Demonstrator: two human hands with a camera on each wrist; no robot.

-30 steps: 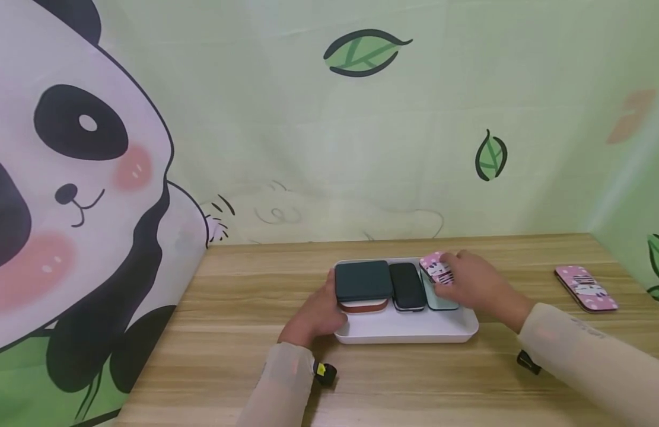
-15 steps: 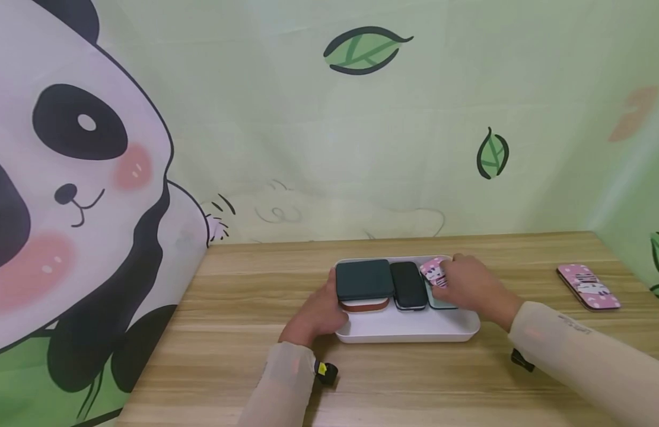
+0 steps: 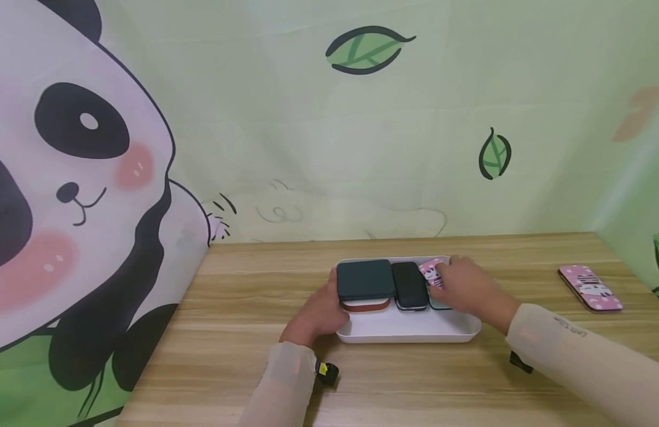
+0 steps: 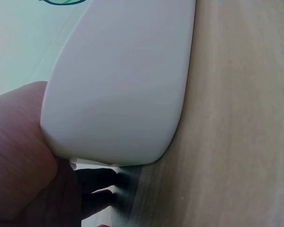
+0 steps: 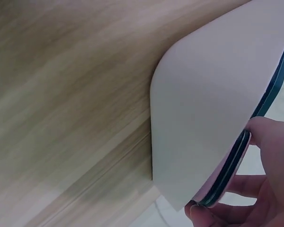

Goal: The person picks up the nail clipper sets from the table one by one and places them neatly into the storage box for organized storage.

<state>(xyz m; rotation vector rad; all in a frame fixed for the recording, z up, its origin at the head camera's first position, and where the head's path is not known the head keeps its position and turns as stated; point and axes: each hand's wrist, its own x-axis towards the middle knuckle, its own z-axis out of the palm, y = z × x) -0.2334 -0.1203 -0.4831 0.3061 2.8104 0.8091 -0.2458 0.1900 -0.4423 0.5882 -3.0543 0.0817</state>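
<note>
A white tray [image 3: 409,331] lies on the table, its left end gripped by my left hand [image 3: 317,309]. My right hand [image 3: 470,289] pinches a small pink patterned case [image 3: 431,271] at the tray's right end, over a mint green case [image 3: 440,304]. In the right wrist view the pink case's dark edge [image 5: 227,170] shows between thumb and fingers, tilted along the tray rim. Left of it in the tray is a black case [image 3: 410,286]. A dark green square case [image 3: 365,279] rests on a white-and-brown item [image 3: 365,306], mostly hidden beneath it.
A second pink patterned case [image 3: 591,289] lies on the wooden table [image 3: 414,385], right of the tray. Behind the table hangs a green backdrop [image 3: 286,136] with a panda and leaves.
My right hand has shifted slightly left with the pink case, bringing it lower over the mint green case. My left hand stays at the tray's left end.
</note>
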